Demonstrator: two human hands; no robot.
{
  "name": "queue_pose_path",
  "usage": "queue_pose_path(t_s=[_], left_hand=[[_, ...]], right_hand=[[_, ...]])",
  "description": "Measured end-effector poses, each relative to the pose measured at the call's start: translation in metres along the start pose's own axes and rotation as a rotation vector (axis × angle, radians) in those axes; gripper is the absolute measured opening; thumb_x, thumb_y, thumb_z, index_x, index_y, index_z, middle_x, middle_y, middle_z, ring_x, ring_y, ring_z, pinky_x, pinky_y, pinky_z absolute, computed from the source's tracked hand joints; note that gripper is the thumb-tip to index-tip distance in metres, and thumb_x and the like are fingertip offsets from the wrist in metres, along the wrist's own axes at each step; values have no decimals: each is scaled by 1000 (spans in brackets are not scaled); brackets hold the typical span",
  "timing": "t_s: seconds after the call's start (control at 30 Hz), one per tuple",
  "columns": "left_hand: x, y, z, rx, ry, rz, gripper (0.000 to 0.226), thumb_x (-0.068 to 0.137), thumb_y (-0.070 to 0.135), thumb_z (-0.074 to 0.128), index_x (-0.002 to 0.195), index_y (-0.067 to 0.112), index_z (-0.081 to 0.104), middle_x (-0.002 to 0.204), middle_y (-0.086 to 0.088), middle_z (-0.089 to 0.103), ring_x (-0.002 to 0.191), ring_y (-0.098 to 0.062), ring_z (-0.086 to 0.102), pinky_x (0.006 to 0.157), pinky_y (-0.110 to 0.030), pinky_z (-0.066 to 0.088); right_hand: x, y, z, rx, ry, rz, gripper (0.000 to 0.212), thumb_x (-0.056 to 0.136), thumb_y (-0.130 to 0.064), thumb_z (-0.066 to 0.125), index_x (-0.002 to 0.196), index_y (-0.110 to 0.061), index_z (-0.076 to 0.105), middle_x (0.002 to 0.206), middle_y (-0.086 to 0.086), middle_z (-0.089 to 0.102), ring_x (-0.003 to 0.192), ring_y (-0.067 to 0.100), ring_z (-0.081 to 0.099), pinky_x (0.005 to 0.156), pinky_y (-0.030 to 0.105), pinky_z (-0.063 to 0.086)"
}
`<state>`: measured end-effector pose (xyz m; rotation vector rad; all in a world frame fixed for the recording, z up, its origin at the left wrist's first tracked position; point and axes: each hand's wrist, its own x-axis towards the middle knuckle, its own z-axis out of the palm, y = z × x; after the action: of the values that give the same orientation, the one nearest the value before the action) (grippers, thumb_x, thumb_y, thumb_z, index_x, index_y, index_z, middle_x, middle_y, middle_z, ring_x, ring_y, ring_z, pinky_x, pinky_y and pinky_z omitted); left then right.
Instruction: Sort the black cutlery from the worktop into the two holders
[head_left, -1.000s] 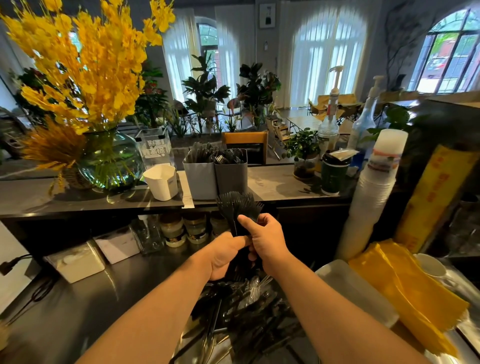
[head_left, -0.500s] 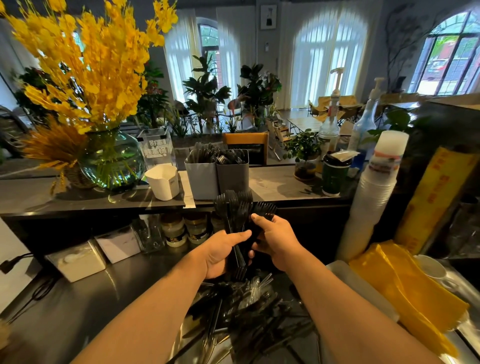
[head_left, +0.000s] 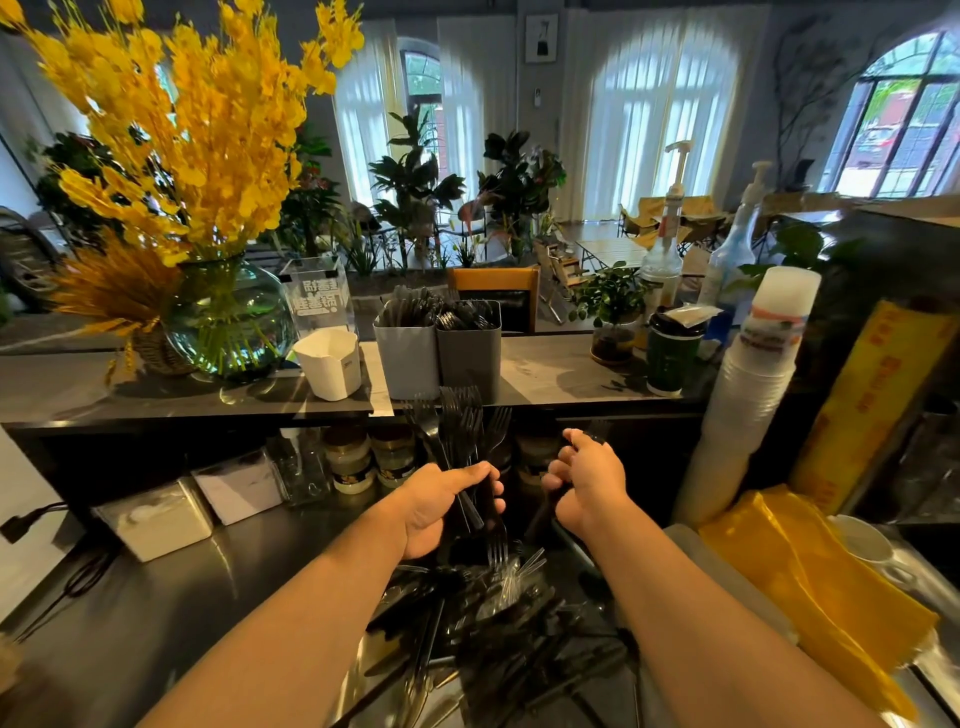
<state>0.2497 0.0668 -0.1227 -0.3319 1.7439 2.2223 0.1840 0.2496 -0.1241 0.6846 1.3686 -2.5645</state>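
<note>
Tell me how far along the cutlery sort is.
Both holders, light grey holder and dark grey holder, already hold cutlery. The left hand grips a bunch of forks; the right hand has something dark. A large pile remains.

Daylight floods through curtained arched windows (head_left: 660, 119) at the back, blown out white. Foreground dimmer; the shelf (head_left: 156, 467) under the counter is deep in shadow. Glare streaks on the metal tabletop (head_left: 171, 597). Strong wide-angle bending at edges; cutlery pile (head_left: 498, 639) slightly soft.

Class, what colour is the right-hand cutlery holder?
Dark grey right-hand holder, seen in the head view.
</note>
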Motion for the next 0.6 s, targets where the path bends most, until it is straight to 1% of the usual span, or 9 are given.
queue_pose_path(t_s=[0.1,0.2,0.23,0.27,0.33,0.4,0.47,0.53,0.6], left_hand=[[1,1,0,0,6,17,24,102,25,65,109,4,74,99,-13,74,87,-25,73,76,-39,60],[-1,5,8,40,81,50,24,102,26,64,100,5,75,93,-10,79,91,-28,73,77,-39,58],[0,6,11,45,129,64,24,103,26,63,97,5,74,91,-10,79,93,-29,72,77,-39,57],[2,7,12,46,165,78,25,104,26,63,99,4,75,96,-12,79,96,-29,71,77,-39,57],[9,8,10,37,247,112,29,103,29,65,110,4,77,114,-18,75,105,-30,69,78,-38,56],[15,8,4,72,313,116,27,102,31,66,108,9,79,113,-16,73,101,-27,69,76,-36,55],[16,8,-1,69,304,94,25,103,28,65,109,9,79,97,-13,73,83,-22,72,65,-34,59],[18,6,-5,18,277,83,24,103,25,66,110,3,74,88,-11,69,73,-20,70,63,-35,61],[25,2,-15,74,363,92,23,102,24,67,106,2,69,83,-9,65,68,-18,67,62,-37,59]], right_hand=[[-12,5,-5,-254,-197,52,29,102,-35,66,119,-12,66,59,-7,41,47,8,30,46,26,24],[-26,16,-10,-567,-456,25,36,89,-50,78,98,-16,71,63,-5,46,50,9,32,50,28,22],[-27,21,-12,-644,-514,-1,35,85,-52,82,91,-20,69,66,-4,47,50,9,31,50,28,22],[-28,25,-14,-706,-553,-17,34,82,-51,84,90,-22,68,71,-2,48,51,9,32,49,28,22],[-26,30,-17,-789,-614,-13,31,82,-40,85,95,-21,65,77,1,53,51,9,35,48,27,24],[-24,32,-19,-791,-647,21,20,89,-24,79,98,-17,63,79,3,62,51,10,37,47,27,25],[-22,31,-19,-778,-629,22,11,95,-16,71,101,-13,64,82,7,68,50,10,38,46,26,26],[-18,29,-19,-757,-585,-15,5,98,-16,69,101,-14,65,82,8,68,49,10,39,45,26,27],[-13,26,-19,-766,-532,-43,6,100,-19,69,101,-14,65,79,7,67,49,10,41,44,25,27]])
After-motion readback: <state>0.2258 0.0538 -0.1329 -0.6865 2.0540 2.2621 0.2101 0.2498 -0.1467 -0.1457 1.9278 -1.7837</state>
